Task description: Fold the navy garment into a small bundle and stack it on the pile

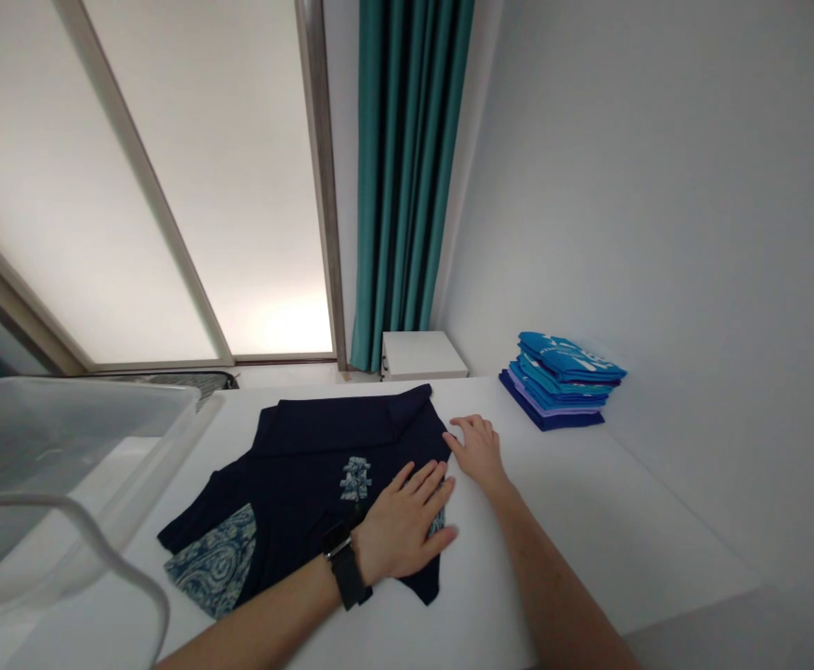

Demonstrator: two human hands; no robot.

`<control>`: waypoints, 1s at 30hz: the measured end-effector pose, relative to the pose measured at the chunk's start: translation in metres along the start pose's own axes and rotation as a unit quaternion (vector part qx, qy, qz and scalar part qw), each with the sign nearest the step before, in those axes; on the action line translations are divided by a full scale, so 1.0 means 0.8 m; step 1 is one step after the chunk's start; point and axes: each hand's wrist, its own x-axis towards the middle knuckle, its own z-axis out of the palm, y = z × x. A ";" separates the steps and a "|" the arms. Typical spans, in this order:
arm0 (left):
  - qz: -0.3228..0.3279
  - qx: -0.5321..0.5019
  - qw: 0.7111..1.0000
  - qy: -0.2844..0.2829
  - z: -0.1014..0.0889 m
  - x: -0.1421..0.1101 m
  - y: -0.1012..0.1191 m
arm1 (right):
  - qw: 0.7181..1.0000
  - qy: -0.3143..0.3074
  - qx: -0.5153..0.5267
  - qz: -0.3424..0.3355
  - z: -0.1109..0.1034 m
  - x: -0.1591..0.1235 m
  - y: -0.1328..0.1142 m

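Note:
A dark navy shirt lies on the white table, its far part folded over on itself. It has a blue-and-white patterned panel at the left and a small patterned trim in the middle. My left hand, with a black watch on the wrist, rests flat on the right part of the shirt, fingers spread. Part of another patterned piece shows beneath its fingers. At the shirt's right edge is my right hand, fingers loosely bent and apart, thumb tip touching or very close to the cloth.
A stack of folded blue and purple clothes sits at the back right by the wall. On the left stands a clear plastic bin, with a grey cable or tube in front. Beyond the table are a small white cabinet and a green curtain.

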 end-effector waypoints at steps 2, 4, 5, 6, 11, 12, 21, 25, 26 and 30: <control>-0.004 -0.001 1.000 0.001 0.000 0.001 0.001 | 0.999 0.006 0.034 0.003 0.001 0.001 0.002; -0.017 0.000 1.000 0.007 -0.001 0.002 0.001 | 0.997 0.015 0.079 0.011 0.001 0.004 0.007; -0.028 0.002 1.000 0.013 -0.003 0.003 0.001 | 0.995 0.019 0.098 0.014 0.001 0.007 0.010; -0.041 0.005 0.999 0.020 -0.004 0.005 0.001 | 0.993 0.023 0.112 0.017 0.000 0.009 0.013; -0.058 0.017 0.998 0.017 -0.007 0.005 -0.002 | 0.989 0.039 0.145 0.012 0.003 0.014 0.020; -0.051 0.019 0.998 0.014 -0.005 0.004 -0.002 | 0.988 0.041 0.147 0.010 0.004 0.013 0.020; -0.073 0.045 0.996 0.017 -0.011 0.005 -0.011 | 0.987 0.052 0.152 -0.018 -0.001 0.005 0.009; -0.092 0.066 0.993 0.021 -0.003 0.000 -0.013 | 0.985 0.033 0.150 -0.082 0.000 -0.005 -0.020; -0.095 0.067 0.993 0.023 0.001 -0.001 -0.012 | 0.985 0.022 0.142 -0.098 0.002 -0.010 -0.028; -0.111 0.063 0.991 0.035 0.012 -0.003 -0.009 | 0.988 -0.055 0.087 -0.113 0.008 -0.025 -0.049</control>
